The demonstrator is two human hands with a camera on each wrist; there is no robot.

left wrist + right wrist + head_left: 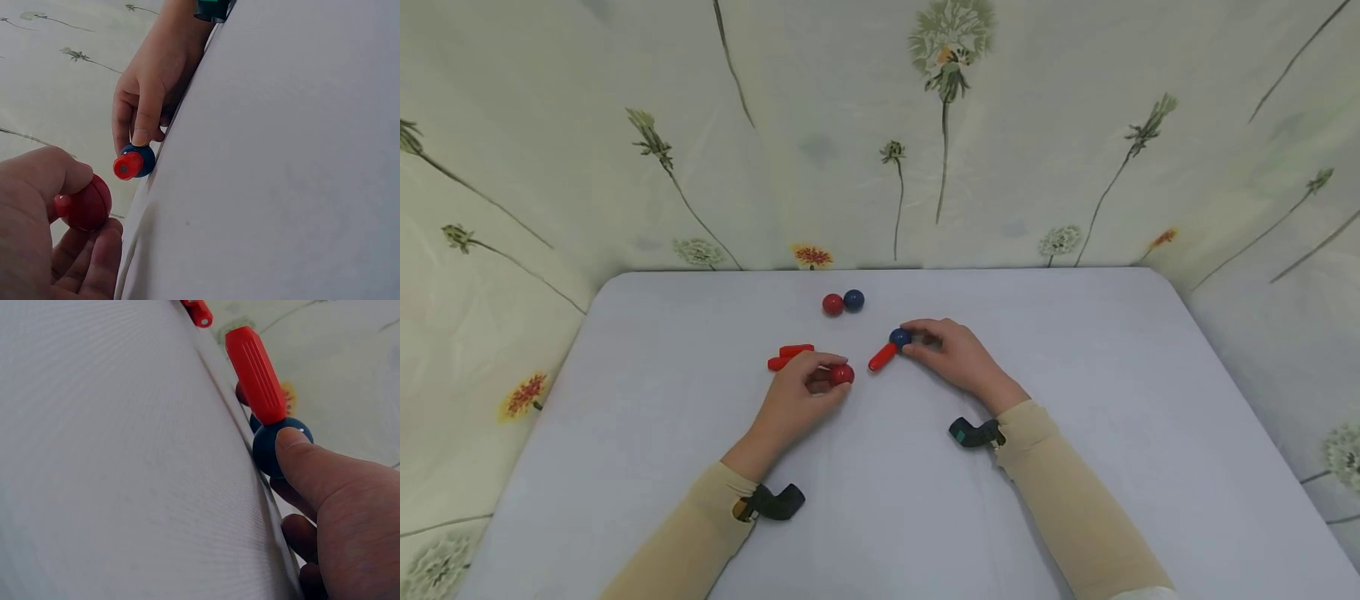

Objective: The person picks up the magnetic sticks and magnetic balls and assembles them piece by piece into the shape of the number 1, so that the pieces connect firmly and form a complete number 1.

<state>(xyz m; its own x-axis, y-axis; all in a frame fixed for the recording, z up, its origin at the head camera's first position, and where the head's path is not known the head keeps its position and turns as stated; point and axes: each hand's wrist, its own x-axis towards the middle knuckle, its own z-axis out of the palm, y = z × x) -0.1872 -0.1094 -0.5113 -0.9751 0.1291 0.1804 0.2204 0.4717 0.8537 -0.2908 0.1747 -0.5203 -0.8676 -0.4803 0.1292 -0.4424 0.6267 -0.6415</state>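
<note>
My left hand [801, 396] grips a red ball [842, 375] between thumb and fingers, low over the white table. In the left wrist view a seam line crosses this ball [94, 203]. To the right, my right hand [951, 354] pinches a blue ball [900, 337] between thumb and fingers. A ridged red handle [255, 375] sticks out from that blue ball, pointing toward the left hand in the head view. The two held balls are apart. Beside the left hand's knuckles lie two red handles [796, 350], one partly hidden by the hand.
Farther back on the white table [1075, 350], a second red ball [832, 304] and a second blue ball [853, 301] rest side by side. A flowered cloth [850, 167] hangs behind the table's far edge. Each wrist carries a dark camera [973, 433].
</note>
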